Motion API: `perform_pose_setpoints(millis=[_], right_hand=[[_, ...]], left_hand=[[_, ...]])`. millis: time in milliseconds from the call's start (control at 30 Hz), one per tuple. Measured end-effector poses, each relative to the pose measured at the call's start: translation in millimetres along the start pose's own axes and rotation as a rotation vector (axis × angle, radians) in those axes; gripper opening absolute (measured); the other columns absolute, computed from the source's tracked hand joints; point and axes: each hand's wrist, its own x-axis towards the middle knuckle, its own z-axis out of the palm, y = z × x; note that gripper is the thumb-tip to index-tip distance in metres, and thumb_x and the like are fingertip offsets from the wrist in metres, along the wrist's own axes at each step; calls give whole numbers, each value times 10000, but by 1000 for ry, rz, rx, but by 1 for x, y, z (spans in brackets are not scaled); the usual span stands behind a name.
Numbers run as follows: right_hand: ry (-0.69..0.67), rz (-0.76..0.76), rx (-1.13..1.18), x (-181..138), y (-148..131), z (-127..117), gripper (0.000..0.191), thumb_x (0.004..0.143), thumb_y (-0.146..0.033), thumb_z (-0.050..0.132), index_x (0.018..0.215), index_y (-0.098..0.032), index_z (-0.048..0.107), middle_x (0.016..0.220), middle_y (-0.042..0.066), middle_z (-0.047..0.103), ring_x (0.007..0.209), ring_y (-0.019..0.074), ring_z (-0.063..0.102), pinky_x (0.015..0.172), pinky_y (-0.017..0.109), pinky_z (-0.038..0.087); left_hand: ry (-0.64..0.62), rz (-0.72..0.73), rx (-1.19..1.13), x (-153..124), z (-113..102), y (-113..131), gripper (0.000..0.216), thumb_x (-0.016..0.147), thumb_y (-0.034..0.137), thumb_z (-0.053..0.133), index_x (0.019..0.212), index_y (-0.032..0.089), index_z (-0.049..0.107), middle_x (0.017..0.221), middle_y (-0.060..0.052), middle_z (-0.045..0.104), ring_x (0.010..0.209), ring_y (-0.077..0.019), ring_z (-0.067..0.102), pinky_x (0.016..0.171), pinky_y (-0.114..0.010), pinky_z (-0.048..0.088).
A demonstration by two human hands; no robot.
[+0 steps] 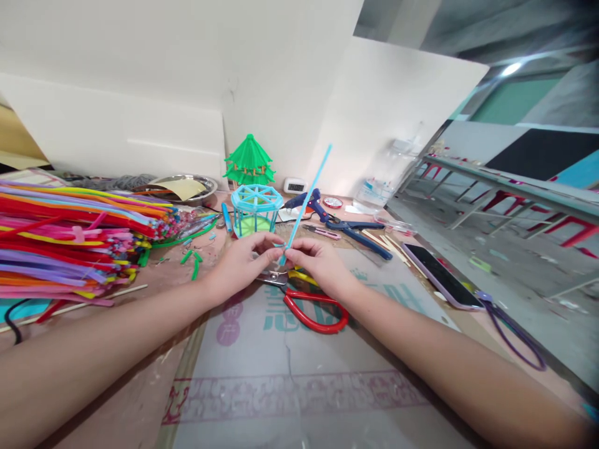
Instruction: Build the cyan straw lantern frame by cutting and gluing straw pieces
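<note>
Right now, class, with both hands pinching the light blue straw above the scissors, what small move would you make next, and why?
Probably bend or fold the long light blue plastic straw at its lower end. The left hand and right hand pinch it close together there, the rest slanting up free. The red-handled metal scissors lie untouched beneath, so cutting seems less immediate.

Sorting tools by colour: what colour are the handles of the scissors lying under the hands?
Red, seen in the head view: the scissors lie on the table.
</note>
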Motion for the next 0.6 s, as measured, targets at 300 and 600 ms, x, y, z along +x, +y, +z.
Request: perform_pose_setpoints(millis=[300, 600], right_hand=[[50, -49, 39, 4, 5, -3, 218, 714, -373, 717, 743, -170, 640, 664, -27, 618, 630, 107, 563, 683, 259, 450], [22, -35, 22, 3, 3, -2, 247, 704, -398, 721, 766, -173, 640, 683, -22, 626, 652, 119, 581, 693, 267, 473]], left_hand=[[-6, 189, 217, 0, 2, -11, 163, 850, 342, 596, 902, 219, 689, 967, -23, 665, 964, -186, 587, 878, -312, 426], [-7, 216, 245, -2, 1, -7, 137, 853, 320, 592, 846, 214, 678, 924, -21, 664, 933, -184, 589, 857, -314, 431]])
